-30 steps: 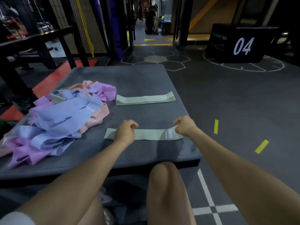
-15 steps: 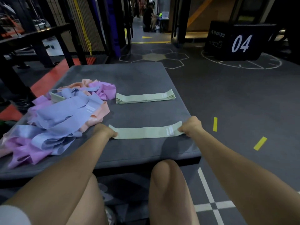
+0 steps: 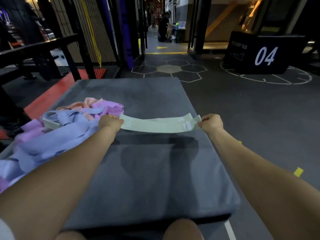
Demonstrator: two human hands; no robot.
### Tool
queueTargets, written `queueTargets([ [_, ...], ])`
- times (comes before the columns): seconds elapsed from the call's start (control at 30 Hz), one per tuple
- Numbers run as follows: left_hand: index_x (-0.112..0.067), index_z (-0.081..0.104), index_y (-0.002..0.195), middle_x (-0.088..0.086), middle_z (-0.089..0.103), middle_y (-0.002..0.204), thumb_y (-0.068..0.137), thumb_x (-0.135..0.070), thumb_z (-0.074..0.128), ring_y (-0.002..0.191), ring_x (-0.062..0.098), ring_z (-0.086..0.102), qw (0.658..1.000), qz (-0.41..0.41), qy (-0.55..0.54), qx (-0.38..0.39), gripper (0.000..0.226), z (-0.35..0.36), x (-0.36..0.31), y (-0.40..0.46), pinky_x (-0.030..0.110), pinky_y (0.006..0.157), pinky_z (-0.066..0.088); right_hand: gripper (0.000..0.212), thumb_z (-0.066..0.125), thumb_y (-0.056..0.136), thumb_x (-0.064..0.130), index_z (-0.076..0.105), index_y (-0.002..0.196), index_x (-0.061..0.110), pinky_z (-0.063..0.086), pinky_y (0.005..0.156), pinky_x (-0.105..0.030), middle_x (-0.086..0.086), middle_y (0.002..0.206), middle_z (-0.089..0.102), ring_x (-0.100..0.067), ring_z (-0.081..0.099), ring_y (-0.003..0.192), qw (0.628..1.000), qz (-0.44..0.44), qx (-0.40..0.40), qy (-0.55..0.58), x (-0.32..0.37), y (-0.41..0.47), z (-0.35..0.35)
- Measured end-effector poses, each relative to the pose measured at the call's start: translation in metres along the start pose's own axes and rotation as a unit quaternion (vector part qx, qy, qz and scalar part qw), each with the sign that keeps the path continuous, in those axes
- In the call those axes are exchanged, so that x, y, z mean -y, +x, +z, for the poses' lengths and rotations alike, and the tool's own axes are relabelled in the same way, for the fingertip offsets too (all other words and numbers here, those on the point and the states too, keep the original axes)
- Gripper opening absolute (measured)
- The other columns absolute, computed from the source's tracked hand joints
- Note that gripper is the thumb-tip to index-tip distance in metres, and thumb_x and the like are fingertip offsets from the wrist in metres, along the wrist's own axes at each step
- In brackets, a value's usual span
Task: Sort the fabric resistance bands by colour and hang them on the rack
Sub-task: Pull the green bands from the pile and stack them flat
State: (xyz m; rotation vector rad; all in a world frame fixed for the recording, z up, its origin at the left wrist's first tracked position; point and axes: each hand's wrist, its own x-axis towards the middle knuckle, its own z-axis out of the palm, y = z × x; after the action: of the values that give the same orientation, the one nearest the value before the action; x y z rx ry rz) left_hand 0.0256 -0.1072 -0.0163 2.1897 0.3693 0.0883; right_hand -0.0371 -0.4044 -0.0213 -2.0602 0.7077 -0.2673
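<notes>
1. Left hand [image 3: 110, 122] and right hand [image 3: 210, 123] apart, each pinching one end of the green band [image 3: 155, 125], held slack above the grey mat [image 3: 155, 179].
2. Risk: uneven landing on the green stack [image 3: 181, 120] behind, toward 12 o'clock, if one pinch slips.
3. Risk: snagging the mixed pile [image 3: 52, 135] at 9 o'clock, muddling colours.

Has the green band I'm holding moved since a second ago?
Yes. The green band has gone from the near part of the grey mat away from me, to over the green stack.
</notes>
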Motion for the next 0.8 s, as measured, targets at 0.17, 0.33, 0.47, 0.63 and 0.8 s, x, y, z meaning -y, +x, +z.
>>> queueTargets([
  [0.17,-0.001,0.062,0.095,0.016,0.059,0.09,0.086,-0.019,0.062,0.083,0.027,0.057,1.0,0.008,0.019,-0.011,0.02,0.023,-0.003,0.047,0.026,0.064,0.043,0.01,0.065,0.082,0.003,0.059,0.084,0.011,0.042,0.068,-0.027,-0.009,0.087,0.058,-0.023,0.053,0.078,0.999,-0.019,-0.019,0.022,0.011,0.048,0.024],
  [0.33,0.005,0.064,0.101,0.021,0.065,0.107,0.082,-0.015,0.067,0.104,0.036,0.061,1.0,-0.001,-0.001,-0.021,0.028,0.038,0.004,0.077,0.039,0.089,0.049,0.008,0.064,0.082,0.004,0.059,0.085,0.01,0.045,0.073,-0.03,-0.011,0.093,0.06,-0.025,0.055,0.083,0.999,-0.033,-0.025,0.007,0.011,0.077,0.044],
  [0.47,0.001,0.057,0.075,0.023,0.06,0.092,0.082,-0.016,0.067,0.105,0.038,0.058,0.999,0.004,0.04,-0.008,0.021,0.044,0.011,0.08,0.04,0.086,0.046,0.009,0.064,0.083,0.006,0.063,0.092,0.006,0.046,0.078,-0.033,-0.015,0.101,0.063,-0.029,0.058,0.091,0.999,-0.036,-0.027,-0.016,0.003,0.083,0.054],
  [0.63,-0.003,0.065,0.083,0.017,0.066,0.107,0.085,-0.017,0.065,0.104,0.032,0.059,0.993,0.023,0.111,0.015,0.014,0.045,0.013,0.078,0.03,0.086,0.044,0.015,0.062,0.085,0.007,0.062,0.1,0.004,0.045,0.079,-0.033,-0.017,0.11,0.062,-0.032,0.058,0.1,0.999,-0.032,-0.027,-0.035,-0.002,0.085,0.059],
  [0.8,-0.012,0.056,0.07,0.014,0.067,0.1,0.082,-0.018,0.067,0.1,0.03,0.06,0.984,0.065,0.163,0.026,0.018,0.043,0.016,0.083,0.029,0.081,0.045,0.022,0.063,0.085,0.008,0.06,0.106,0.003,0.044,0.079,-0.032,-0.018,0.115,0.059,-0.033,0.056,0.105,0.996,-0.044,-0.02,-0.077,-0.002,0.086,0.059],
])
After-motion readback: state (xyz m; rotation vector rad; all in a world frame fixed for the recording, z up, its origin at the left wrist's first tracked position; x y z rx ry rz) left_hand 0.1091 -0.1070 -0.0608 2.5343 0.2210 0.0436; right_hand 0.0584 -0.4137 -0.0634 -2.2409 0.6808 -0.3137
